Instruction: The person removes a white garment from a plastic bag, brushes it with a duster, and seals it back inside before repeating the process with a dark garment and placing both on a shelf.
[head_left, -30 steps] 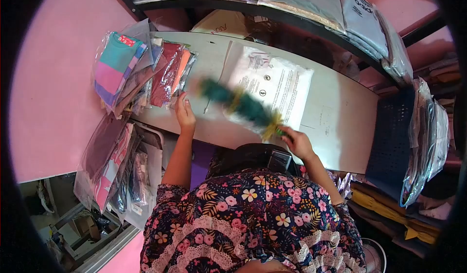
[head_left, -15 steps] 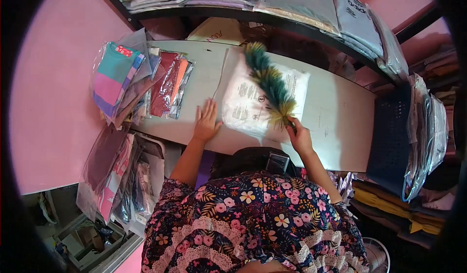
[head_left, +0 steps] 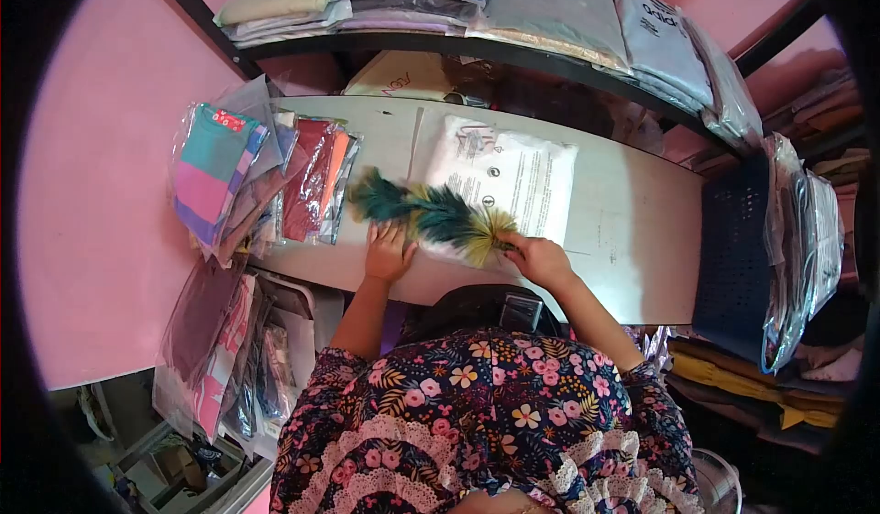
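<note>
A fluffy green and yellow duster (head_left: 445, 218) is gripped at its yellow end by my right hand (head_left: 539, 259). It lies slantwise over the lower part of a white printed plastic package (head_left: 527, 180), its far tip pointing left. My left hand (head_left: 390, 253) rests flat on the white table (head_left: 632, 230), fingers extended, just below the duster's green tip and left of the package. The duster's handle is mostly hidden in my right fist.
Bagged folded clothes (head_left: 307, 180) stand at the table's left end. A dark blue basket (head_left: 733, 257) with plastic-wrapped items stands at the right end. Above the back edge runs a black-framed shelf (head_left: 367, 42) stacked with packed garments. More bagged clothes (head_left: 215, 340) hang below left.
The duster has swung from upright over the package's middle to lying leftward across its lower edge. My right hand has shifted left and slightly down. My left hand stays on the table.
</note>
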{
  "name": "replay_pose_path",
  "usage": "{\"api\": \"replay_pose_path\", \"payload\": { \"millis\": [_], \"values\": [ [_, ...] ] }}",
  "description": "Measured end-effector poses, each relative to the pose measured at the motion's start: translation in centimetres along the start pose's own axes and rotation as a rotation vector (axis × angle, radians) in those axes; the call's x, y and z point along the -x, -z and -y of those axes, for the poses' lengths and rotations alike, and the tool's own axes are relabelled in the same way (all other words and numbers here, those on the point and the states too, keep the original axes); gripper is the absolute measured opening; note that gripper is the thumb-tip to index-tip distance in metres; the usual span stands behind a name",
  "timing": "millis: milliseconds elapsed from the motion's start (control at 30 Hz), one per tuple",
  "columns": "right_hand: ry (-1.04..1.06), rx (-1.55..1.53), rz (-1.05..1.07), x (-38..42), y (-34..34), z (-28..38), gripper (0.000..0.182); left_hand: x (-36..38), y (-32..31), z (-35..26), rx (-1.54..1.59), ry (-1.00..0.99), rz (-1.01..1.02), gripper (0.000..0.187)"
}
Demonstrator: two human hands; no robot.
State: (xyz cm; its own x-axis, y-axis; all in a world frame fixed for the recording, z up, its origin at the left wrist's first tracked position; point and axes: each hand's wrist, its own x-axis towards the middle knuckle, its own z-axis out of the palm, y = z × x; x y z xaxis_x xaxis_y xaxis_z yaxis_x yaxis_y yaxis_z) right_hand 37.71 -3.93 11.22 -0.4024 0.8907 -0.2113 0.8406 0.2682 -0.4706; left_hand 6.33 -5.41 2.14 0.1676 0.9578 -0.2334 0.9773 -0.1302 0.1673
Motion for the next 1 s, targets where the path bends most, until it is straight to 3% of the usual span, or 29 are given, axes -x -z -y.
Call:
{"api": "replay_pose_path", "payload": {
  "millis": [33,100,167,233,367,433,533,567,633,700,733,767,833,900,933,1000],
  "values": [
    [-0.039,0.041,0.009,-0.3,0.5,0.0,0.034,0.0,-0.3,0.0,0.001,-0.005,-0.002,0.06],
    [-0.211,0.051,-0.111,-1.6,0.5,-1.5,0.033,0.2,-1.0,0.1,0.08,-0.154,-0.404,0.06],
    [-0.336,0.037,-0.275,-2.5,1.1,-1.8,0.032,0.2,-1.2,0.1,0.079,-0.161,-0.414,0.059],
    [-0.254,0.005,-0.26,-2.1,1.0,-1.5,0.034,0.2,-1.1,0.0,0.101,-0.156,-0.4,0.059],
    [-0.013,0.01,0.029,2.1,1.1,-0.4,0.035,0.3,-0.8,0.1,0.092,-0.168,-0.402,0.059],
    [-0.119,0.028,-0.028,3.2,1.8,-2.2,0.034,0.2,-1.0,0.4,0.06,-0.162,-0.395,0.058],
    [-0.448,-0.005,-0.405,3.5,2.5,-6.3,0.03,0.3,-0.8,0.1,0.082,-0.146,-0.388,0.058],
    [-0.614,0.003,-0.393,3.7,3.3,-6.6,0.028,0.2,-0.8,0.3,0.073,-0.137,-0.386,0.058],
    [-0.513,-0.073,-0.517,4.6,2.8,-7.4,0.028,0.1,-0.7,0.4,0.072,-0.144,-0.395,0.059],
    [-0.281,-0.158,-0.499,6.1,1.1,-6.7,0.029,0.0,-0.6,0.5,0.067,-0.13,-0.358,0.059],
    [-0.129,-0.219,-0.425,7.0,0.1,-6.1,0.032,-0.1,-0.8,0.6,0.069,-0.138,-0.355,0.059],
    [-0.112,-0.183,-0.294,7.9,0.1,-4.5,0.033,-0.2,-1.1,0.8,0.065,-0.133,-0.363,0.059],
    [-0.217,-0.036,-0.145,9.0,0.2,-3.7,0.032,-0.5,-1.4,1.1,0.06,-0.135,-0.367,0.059],
    [-0.252,-0.156,-0.485,9.4,-2.4,-7.1,0.031,-0.4,-1.3,1.0,0.05,-0.126,-0.373,0.059],
    [-0.469,-0.149,-0.52,9.2,-2.0,-7.5,0.03,-0.5,-1.3,1.0,0.055,-0.126,-0.371,0.06],
    [-0.594,-0.195,-0.601,9.3,-1.1,-8.0,0.028,-0.5,-1.2,1.0,0.054,-0.129,-0.371,0.059]
  ]
}}
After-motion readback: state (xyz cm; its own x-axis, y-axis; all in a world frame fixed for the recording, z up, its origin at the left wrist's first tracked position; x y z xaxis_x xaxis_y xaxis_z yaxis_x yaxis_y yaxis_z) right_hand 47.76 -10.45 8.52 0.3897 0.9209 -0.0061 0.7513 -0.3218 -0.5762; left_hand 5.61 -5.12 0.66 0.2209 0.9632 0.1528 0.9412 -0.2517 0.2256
